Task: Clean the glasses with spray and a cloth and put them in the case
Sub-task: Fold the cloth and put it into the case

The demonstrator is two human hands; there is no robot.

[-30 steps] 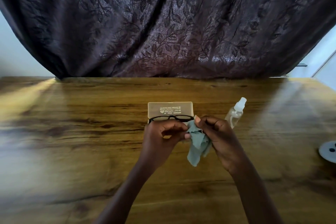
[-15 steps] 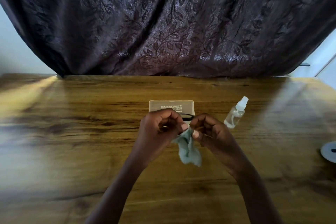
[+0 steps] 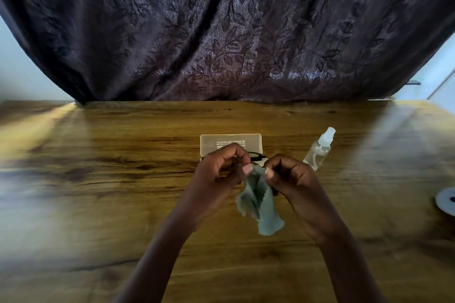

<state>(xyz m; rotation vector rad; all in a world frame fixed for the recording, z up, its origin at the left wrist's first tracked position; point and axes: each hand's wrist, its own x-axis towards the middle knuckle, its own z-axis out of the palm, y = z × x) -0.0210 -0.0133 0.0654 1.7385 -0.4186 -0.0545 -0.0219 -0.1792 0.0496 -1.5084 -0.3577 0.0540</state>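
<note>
Head view: hands pinch cloth [image 3: 258,202] mid-table [image 3: 98,179] — edges well apart.

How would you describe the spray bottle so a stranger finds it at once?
On the wooden table, look just right of the person's right hand. The spray bottle stands there, clear with a white nozzle, taller and narrower than the flat beige case nearby.

L hand [image 3: 219,170] & R hand [image 3: 290,177] pinch grey-green cloth [image 3: 258,204] over black glasses [image 3: 257,156], mostly hidden. Case [image 3: 230,142] just beyond; spray bottle [image 3: 318,151] to its right on wood table [image 3: 98,192].
</note>
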